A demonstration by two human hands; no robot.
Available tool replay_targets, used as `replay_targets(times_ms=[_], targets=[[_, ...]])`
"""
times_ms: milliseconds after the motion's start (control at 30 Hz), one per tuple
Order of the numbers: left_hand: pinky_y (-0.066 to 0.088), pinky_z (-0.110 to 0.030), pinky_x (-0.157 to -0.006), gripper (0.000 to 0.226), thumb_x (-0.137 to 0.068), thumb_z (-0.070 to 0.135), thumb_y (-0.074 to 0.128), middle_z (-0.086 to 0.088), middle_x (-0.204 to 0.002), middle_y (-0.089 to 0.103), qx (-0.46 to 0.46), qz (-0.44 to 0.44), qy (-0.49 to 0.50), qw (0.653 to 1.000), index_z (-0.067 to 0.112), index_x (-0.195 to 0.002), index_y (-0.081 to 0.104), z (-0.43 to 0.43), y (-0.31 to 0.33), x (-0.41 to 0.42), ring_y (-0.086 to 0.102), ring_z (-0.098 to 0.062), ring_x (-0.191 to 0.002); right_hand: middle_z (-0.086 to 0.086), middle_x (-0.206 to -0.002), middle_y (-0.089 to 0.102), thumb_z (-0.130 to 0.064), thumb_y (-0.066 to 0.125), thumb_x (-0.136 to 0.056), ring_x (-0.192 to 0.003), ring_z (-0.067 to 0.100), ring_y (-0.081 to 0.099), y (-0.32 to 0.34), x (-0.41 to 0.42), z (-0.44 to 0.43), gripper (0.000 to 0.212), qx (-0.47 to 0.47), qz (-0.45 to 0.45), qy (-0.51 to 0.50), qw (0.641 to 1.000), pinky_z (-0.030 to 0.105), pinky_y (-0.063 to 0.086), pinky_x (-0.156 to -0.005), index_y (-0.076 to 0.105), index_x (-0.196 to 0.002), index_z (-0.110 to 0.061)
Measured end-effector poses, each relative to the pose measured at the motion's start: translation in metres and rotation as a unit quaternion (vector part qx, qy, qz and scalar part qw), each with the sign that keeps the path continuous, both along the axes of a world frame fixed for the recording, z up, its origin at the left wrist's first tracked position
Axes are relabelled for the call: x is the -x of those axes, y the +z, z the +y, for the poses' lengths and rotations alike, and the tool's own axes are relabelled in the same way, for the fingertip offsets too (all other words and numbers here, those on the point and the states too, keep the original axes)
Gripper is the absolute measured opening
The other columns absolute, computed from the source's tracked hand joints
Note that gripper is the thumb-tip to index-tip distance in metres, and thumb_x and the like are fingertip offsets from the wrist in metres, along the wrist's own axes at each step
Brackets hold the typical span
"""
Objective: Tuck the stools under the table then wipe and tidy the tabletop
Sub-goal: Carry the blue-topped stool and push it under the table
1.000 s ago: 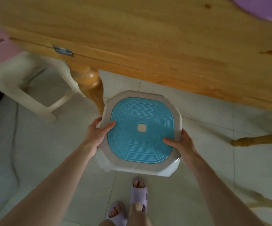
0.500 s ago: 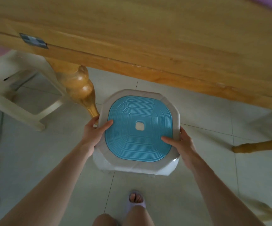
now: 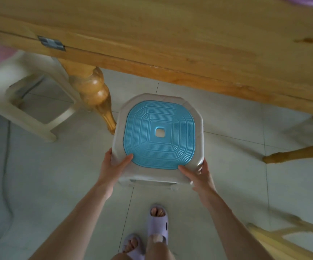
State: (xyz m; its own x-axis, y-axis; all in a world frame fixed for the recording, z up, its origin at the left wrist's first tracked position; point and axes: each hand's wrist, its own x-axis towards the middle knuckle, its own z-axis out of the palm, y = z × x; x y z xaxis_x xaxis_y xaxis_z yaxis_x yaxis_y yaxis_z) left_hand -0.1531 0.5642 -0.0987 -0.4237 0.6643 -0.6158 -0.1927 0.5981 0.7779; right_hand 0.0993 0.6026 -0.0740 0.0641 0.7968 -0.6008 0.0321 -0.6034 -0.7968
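We have the blue-seated stool point(image 3: 159, 136) in both hands, on the tiled floor point(image 3: 227, 184) just in front of the table edge point(image 3: 170, 72). Seat is a ribbed blue pad in a pale grey frame, small square hole at its centre. Whether the feet are on the floor or slightly lifted — cannot tell from this angle.

Left hand point(image 3: 112, 167) is clamped on the stool's near-left corner: thumb lies across the top touching the blue pad, other fingers wrap under the rim out of sight. Right hand point(image 3: 198, 174) grips the near-right corner the same way — thumb on the grey frame at the pad's edge, fingers down the side.

Beyond the left hand, the turned wooden table leg point(image 3: 95, 92) stands right beside the stool's far-left corner; touching or a hair apart, we can't say. Further left of that hand is a second stool point(image 3: 29, 94), cream frame with a pink seat, partly under the table. Past both hands the wooden tabletop point(image 3: 151, 25) fills the upper view, metal hinge plate point(image 3: 51, 43) on its edge. A purple object point(image 3: 309, 1) sits on the tabletop far right, cut off by the frame.

Right of the right hand, another wooden leg point(image 3: 298, 153) lies low across the floor. Below the hands, our feet in lilac slippers point(image 3: 158, 225).
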Motion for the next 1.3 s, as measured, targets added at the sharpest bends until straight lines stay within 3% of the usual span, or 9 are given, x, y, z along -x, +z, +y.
replay_targets(times_ms=[100, 333, 433, 667, 867, 1067, 1200, 1300], targets=[[0.053, -0.044, -0.086, 0.070, -0.065, 0.039, 0.081, 0.009, -0.111, 0.061, -0.007, -0.001, 0.015, 1.000, 0.025, -0.126, 0.050, -0.002, -0.003, -0.002, 0.061, -0.016, -0.102, -0.004, -0.091, 0.064, -0.003, 0.081, -0.070, -0.069, 0.003, 0.065, -0.002, 0.001, -0.003, 0.055, 0.014, 0.007, -0.023, 1.000, 0.018, 0.047, -0.051, 0.054, -0.114, -0.024], [0.055, -0.038, -0.079, 0.055, -0.069, 0.036, 0.080, 0.012, -0.103, 0.061, -0.035, 0.015, 0.015, 0.999, 0.029, -0.117, 0.054, 0.014, -0.001, -0.004, 0.061, -0.010, -0.093, -0.009, -0.081, 0.062, -0.011, 0.083, -0.068, -0.069, 0.003, 0.065, -0.007, -0.002, 0.012, 0.041, -0.009, -0.021, -0.035, 0.999, 0.028, 0.050, -0.060, 0.060, -0.099, -0.026], [0.054, -0.044, -0.084, 0.050, -0.071, 0.033, 0.079, 0.009, -0.103, 0.061, -0.037, 0.017, 0.007, 0.999, 0.029, -0.114, 0.055, 0.034, 0.002, -0.002, 0.062, -0.014, -0.095, -0.007, -0.085, 0.064, -0.011, 0.084, -0.068, -0.079, 0.013, 0.066, -0.006, -0.002, 0.027, 0.040, -0.015, -0.013, -0.044, 0.999, 0.037, 0.055, -0.070, 0.061, -0.097, -0.027], [0.051, -0.049, -0.090, 0.048, -0.073, 0.028, 0.078, 0.004, -0.108, 0.063, -0.052, 0.008, -0.014, 0.999, 0.027, -0.116, 0.055, 0.074, 0.001, 0.006, 0.061, -0.020, -0.100, -0.005, -0.091, 0.066, -0.015, 0.084, -0.068, -0.085, 0.015, 0.066, -0.012, 0.003, 0.057, 0.043, -0.023, -0.020, -0.053, 0.998, 0.038, 0.055, -0.072, 0.060, -0.102, -0.025], [0.051, -0.048, -0.089, 0.031, -0.076, 0.024, 0.076, 0.003, -0.102, 0.066, -0.067, -0.006, -0.017, 0.998, 0.030, -0.101, 0.059, 0.102, -0.003, 0.009, 0.063, -0.022, -0.098, 0.002, -0.098, 0.066, -0.016, 0.084, -0.069, -0.086, 0.018, 0.066, -0.015, 0.007, 0.088, 0.041, -0.026, -0.021, -0.047, 0.998, 0.043, 0.056, -0.075, 0.059, -0.100, -0.024], [0.052, -0.044, -0.088, 0.047, -0.076, 0.030, 0.075, 0.004, -0.109, 0.065, -0.087, 0.017, -0.022, 0.996, 0.026, -0.119, 0.055, 0.117, -0.008, 0.012, 0.063, -0.016, -0.100, -0.008, -0.086, 0.063, -0.017, 0.083, -0.071, -0.075, 0.008, 0.065, -0.016, 0.014, 0.101, 0.038, -0.033, -0.009, -0.054, 0.998, 0.028, 0.049, -0.058, 0.056, -0.097, -0.026], [0.043, -0.045, -0.102, 0.082, -0.069, 0.034, 0.081, -0.002, -0.134, 0.053, -0.107, 0.032, -0.049, 0.993, 0.023, -0.138, 0.039, 0.110, -0.013, 0.007, 0.052, -0.020, -0.121, -0.016, -0.085, 0.062, -0.016, 0.082, -0.072, -0.067, -0.004, 0.063, -0.016, 0.021, 0.096, 0.050, -0.043, 0.005, -0.056, 0.997, 0.022, 0.044, -0.057, 0.049, -0.108, -0.028], [0.039, -0.044, -0.106, 0.097, -0.065, 0.037, 0.084, -0.002, -0.141, 0.047, -0.106, 0.044, -0.050, 0.992, 0.022, -0.144, 0.030, 0.106, -0.014, 0.005, 0.047, -0.021, -0.127, -0.014, -0.088, 0.065, -0.015, 0.083, -0.071, -0.072, -0.002, 0.065, -0.015, 0.024, 0.090, 0.057, -0.049, 0.006, -0.071, 0.996, 0.028, 0.048, -0.065, 0.049, -0.115, -0.023]])
